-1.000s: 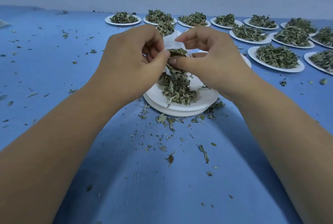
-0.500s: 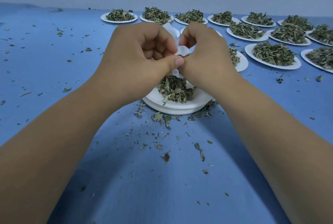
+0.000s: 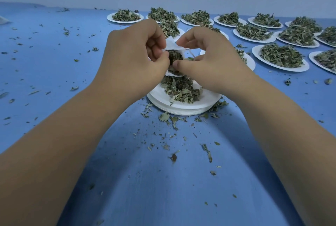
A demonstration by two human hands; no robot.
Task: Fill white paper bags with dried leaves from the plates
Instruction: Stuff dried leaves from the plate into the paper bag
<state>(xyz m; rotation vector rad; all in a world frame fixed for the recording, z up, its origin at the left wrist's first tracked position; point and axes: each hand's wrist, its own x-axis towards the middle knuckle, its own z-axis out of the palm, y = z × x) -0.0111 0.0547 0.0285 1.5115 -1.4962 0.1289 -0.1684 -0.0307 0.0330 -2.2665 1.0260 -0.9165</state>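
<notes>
A blue table carries at least 12 leaf-heaped plates behind and right of 1 stack of white plates; the hands hide some. Just above the stack, the left hand and right hand both pinch 1 white paper bag, dark with dried leaves. More lie on the stack. Crumbs litter the cloth before it.

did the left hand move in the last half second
Yes, slightly left: the left hand had its thumb tip over the middle of the stack of plates; now the tip sits left of it.
</notes>
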